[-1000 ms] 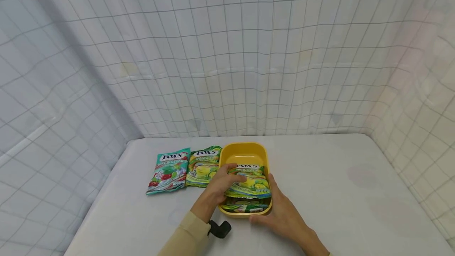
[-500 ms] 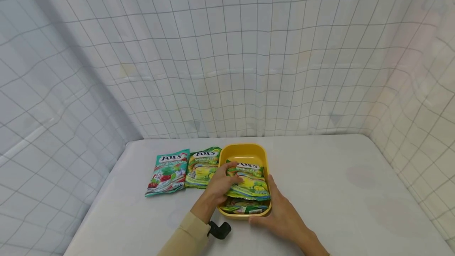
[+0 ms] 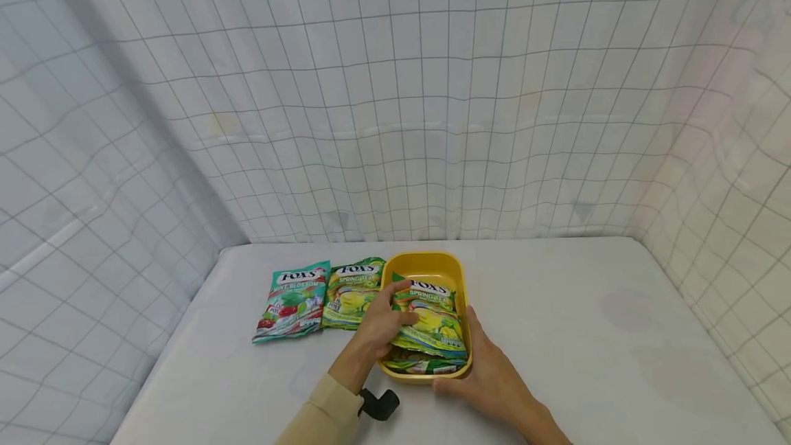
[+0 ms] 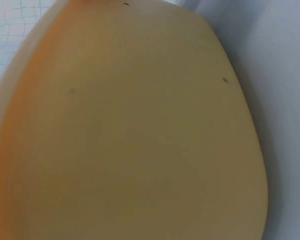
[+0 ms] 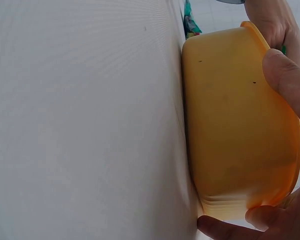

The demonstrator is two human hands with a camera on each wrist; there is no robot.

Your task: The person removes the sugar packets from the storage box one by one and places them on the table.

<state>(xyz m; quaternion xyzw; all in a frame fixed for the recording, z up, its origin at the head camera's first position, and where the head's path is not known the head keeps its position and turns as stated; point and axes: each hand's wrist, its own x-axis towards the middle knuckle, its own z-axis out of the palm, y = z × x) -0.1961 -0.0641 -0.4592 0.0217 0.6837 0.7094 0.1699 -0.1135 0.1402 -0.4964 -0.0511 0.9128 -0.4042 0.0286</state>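
Note:
A yellow plastic tub [image 3: 426, 263] stands on the white table. My left hand [image 3: 377, 325] reaches over its left rim and grips the left side of a green-yellow Fox's Spring Tea candy bag [image 3: 435, 314]. This bag lies tilted in the near part of the tub, over another green candy bag [image 3: 420, 367] that is mostly hidden. With my right hand [image 3: 491, 369] I hold the tub's near right corner, thumb at the front and fingers along the right side. The right wrist view shows fingers at the wall of the tub [image 5: 235, 110]. Only tub wall [image 4: 140, 125] fills most of the left wrist view.
Left of the tub lie a second Spring Tea bag [image 3: 353, 296], close against its side, and a teal Fox's Mint Blossom bag [image 3: 295, 304]. White grid-patterned curtains [image 3: 408, 101] hang behind and at both sides of the table.
My left hand has shifted the Spring Tea bag slightly toward the tub's near end and turned it a little, so it covers more of the bag beneath. The right hand stays at the tub.

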